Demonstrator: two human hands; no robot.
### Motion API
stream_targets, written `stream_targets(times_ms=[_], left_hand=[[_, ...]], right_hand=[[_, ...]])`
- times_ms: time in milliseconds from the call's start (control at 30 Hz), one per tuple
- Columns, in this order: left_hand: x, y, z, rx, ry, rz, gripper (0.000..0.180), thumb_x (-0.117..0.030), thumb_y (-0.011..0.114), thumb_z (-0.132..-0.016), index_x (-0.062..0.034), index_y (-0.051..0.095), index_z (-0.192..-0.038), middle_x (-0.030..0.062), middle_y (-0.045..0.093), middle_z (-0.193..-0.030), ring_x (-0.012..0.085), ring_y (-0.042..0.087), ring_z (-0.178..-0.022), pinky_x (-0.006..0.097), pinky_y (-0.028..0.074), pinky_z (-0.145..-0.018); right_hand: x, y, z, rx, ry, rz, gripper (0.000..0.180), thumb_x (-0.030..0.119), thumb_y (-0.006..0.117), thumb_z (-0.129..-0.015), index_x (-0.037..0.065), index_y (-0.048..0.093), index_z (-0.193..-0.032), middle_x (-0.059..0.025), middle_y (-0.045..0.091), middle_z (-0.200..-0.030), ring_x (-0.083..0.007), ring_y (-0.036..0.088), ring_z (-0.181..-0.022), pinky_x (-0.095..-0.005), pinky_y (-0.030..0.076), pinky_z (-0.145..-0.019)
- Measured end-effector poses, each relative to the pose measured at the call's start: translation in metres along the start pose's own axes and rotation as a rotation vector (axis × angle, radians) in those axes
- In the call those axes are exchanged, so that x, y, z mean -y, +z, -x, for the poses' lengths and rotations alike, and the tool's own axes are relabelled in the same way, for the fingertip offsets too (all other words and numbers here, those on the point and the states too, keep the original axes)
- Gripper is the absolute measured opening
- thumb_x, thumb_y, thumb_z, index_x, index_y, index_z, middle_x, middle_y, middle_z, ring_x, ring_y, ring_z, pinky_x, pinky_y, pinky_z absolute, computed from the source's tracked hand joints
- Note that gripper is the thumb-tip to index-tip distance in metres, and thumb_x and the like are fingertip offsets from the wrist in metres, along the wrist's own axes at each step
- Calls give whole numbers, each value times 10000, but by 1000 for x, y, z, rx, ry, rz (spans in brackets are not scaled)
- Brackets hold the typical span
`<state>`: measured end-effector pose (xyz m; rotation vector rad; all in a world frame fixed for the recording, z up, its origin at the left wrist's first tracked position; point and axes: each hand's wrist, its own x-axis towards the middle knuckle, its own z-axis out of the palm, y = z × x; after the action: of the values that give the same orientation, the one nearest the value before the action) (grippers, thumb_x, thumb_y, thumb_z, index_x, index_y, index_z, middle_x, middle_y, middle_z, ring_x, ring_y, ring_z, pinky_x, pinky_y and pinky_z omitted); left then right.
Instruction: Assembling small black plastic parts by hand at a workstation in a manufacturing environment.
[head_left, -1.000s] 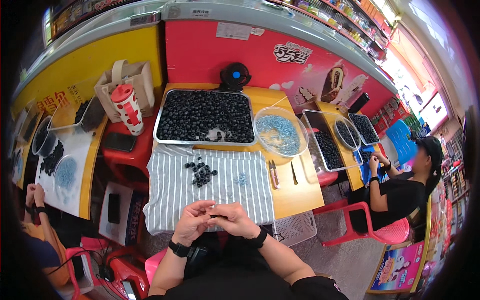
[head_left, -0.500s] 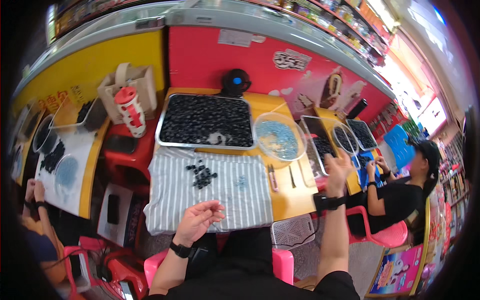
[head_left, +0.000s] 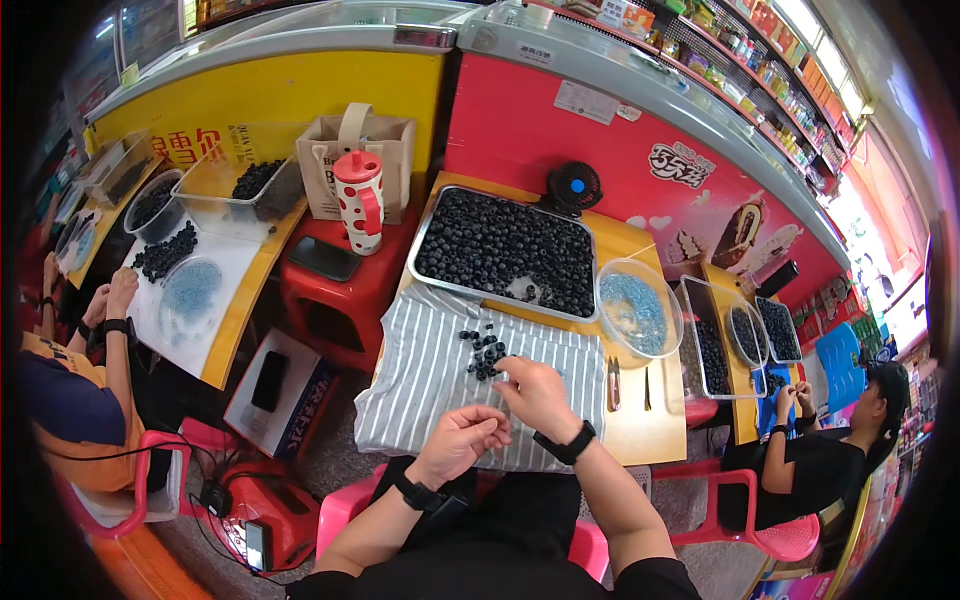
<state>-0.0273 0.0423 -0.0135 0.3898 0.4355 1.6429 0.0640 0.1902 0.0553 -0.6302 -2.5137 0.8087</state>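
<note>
Grip: right hand (head_left: pixel 540 395) reaches to the dark beads (head_left: pixel 484 352), fingers curled at the pile's near edge, whether one is pinched I cannot tell; left hand (head_left: pixel 460 440) loosely closed, contents hidden
Surface: yellow surface (head_left: pixel 640 425); striped cloth (head_left: pixel 430 380) under the beads
Tray: metal tray (head_left: pixel 508 247) full of dark beads, behind the cloth
Bowl: clear bowl (head_left: pixel 638 310) of blue bits, right

Right hand (head_left: pixel 537 395) touches dark beads (head_left: pixel 484 352) on striped cloth (head_left: pixel 420 375).
</note>
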Motion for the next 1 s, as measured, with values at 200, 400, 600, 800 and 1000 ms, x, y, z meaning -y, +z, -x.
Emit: stream_targets(times_ms=[200, 400, 600, 800, 1000], left_hand=[[6, 6, -4, -111, 67, 33, 252, -67, 508, -966, 16, 516, -1203, 164, 612, -1108, 231, 649, -918, 296, 527, -736], [-4, 8, -2, -115, 10, 94, 274, -52, 510, -961, 25, 524, -1223, 154, 628, -1085, 213, 650, -886, 307, 538, -737], [-2, -4, -3, -26, -102, 32, 208, -7, 558, -920, 49, 617, -1111, 131, 668, -960, 202, 660, -807, 300, 545, -723], [2, -2, -2, -22, -6, 32, 229, 28, 606, -876, 45, 615, -1104, 108, 650, -924, 179, 632, -798, 283, 523, -722], [-1, -3, -1, -15, -11, -23, 237, 33, 635, -861, 25, 615, -1097, 73, 651, -949, 150, 636, -817, 263, 517, -750]], right_hand=[[1, 9, -12, 131, 91, 252, 171, 190, 665, -754, 71, 597, -857, -174, 629, -662, -404, 613, -664, -490, 473, -578], [33, -14, 33, 103, 165, -172, 170, 48, 704, -780, 7, 586, -895, -83, 607, -598, -111, 589, -516, -271, 433, -471], [34, -4, 68, -24, 22, -203, 134, 53, 680, -790, 37, 610, -904, -140, 628, -780, -277, 628, -614, -347, 473, -527], [-18, -23, 77, -323, 356, -270, 131, 31, 700, -776, 11, 642, -892, -93, 602, -665, -160, 565, -558, -270, 437, -519], [-13, -16, 72, -188, 291, 45, 153, 109, 722, -752, 31, 660, -868, -125, 618, -653, -224, 592, -549, -328, 459, -527]])
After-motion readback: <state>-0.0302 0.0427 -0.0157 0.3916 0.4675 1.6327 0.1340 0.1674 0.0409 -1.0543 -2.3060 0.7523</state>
